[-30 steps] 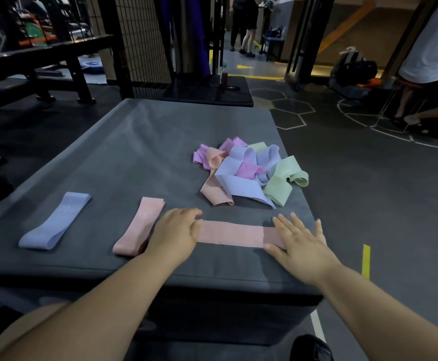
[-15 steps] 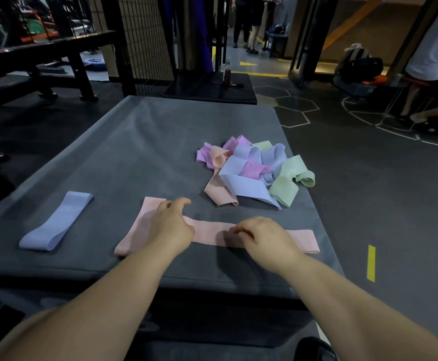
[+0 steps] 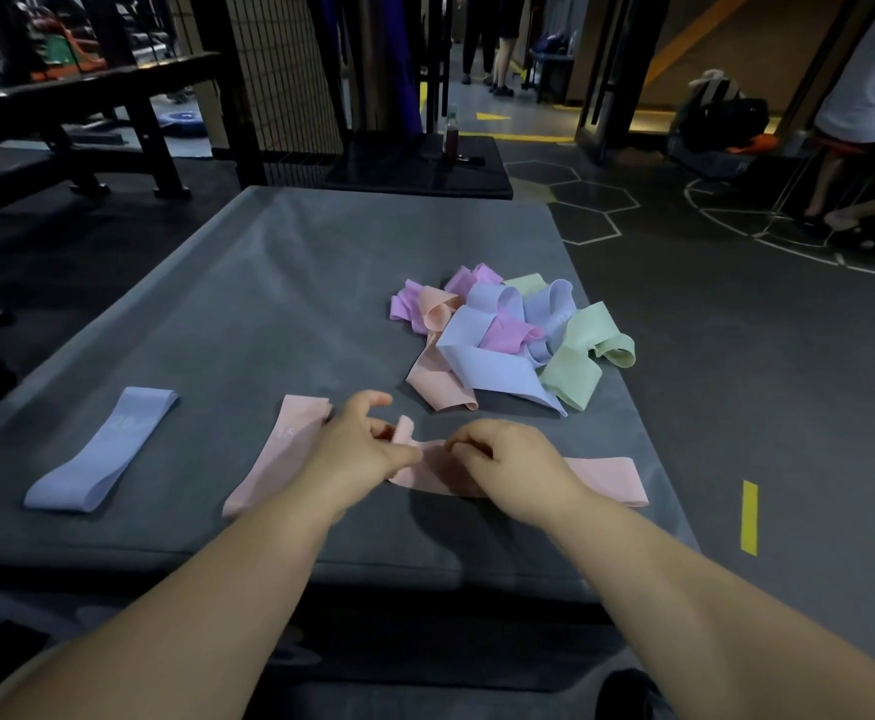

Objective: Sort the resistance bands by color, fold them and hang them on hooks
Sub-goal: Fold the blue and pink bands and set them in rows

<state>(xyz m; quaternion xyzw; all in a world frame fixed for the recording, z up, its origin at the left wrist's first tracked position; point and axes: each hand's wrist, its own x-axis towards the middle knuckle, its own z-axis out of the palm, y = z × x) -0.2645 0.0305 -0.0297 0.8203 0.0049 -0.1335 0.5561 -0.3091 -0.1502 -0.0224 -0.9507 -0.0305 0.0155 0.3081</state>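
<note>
A long pink resistance band (image 3: pixel 604 478) lies across the near edge of the grey mat (image 3: pixel 279 304). My left hand (image 3: pixel 357 446) pinches its left end, which curls up off the mat. My right hand (image 3: pixel 513 462) grips the band near its middle, fingers curled over it. A second pink band (image 3: pixel 269 465) lies flat just left of my left hand, partly under it. A lavender band (image 3: pixel 100 452) lies flat at the far left. A tangled pile of pink, lavender, purple and green bands (image 3: pixel 508 340) sits behind my hands.
The mat's near edge (image 3: pixel 321 563) drops off below my forearms, and its right edge borders dark floor with a yellow tape mark (image 3: pixel 748 517). A bottle (image 3: pixel 451 129) stands on a black platform beyond the mat. A person (image 3: pixel 866 96) sits at the far right.
My right hand slid left from the band's right end to its middle and curled onto it. My left hand went from pressing flat to pinching and lifting the left end.
</note>
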